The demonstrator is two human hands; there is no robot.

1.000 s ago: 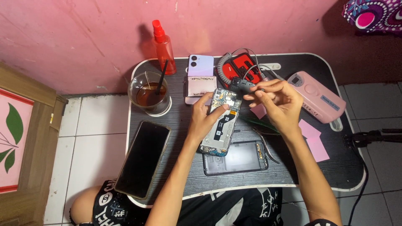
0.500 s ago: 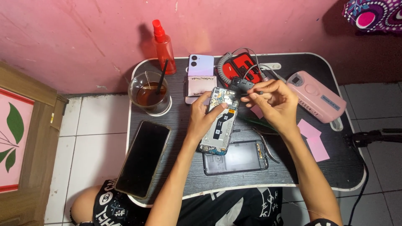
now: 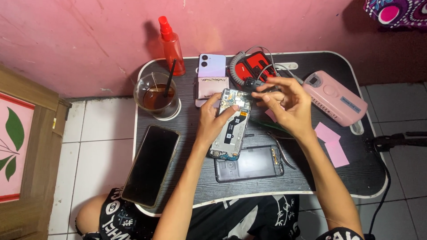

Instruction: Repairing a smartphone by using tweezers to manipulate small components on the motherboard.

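An opened phone [image 3: 231, 126] with its back cover off lies tilted on the small black table [image 3: 356, 173], circuit boards showing. My left hand [image 3: 212, 120] holds it along its left side, thumb across the board. My right hand [image 3: 287, 104] hovers over the phone's top end, its fingers pinched on a small black tool [image 3: 252, 85] with a grey cable attached. The removed back cover [image 3: 250, 162] lies flat just below the phone. Tweezers [image 3: 282, 149] lie beside my right wrist.
A black phone [image 3: 151, 164] lies face up at the table's left edge. A glass of dark drink with a straw [image 3: 156, 95], a red spray bottle [image 3: 172, 44], a lilac phone [image 3: 212, 66], a red-and-black device [image 3: 255, 66], a pink device [image 3: 336, 98] and pink paper slips [image 3: 331, 142] stand around.
My right hand has shifted slightly left and lower over the phone's top end. The left hand and the phone stay nearly still.
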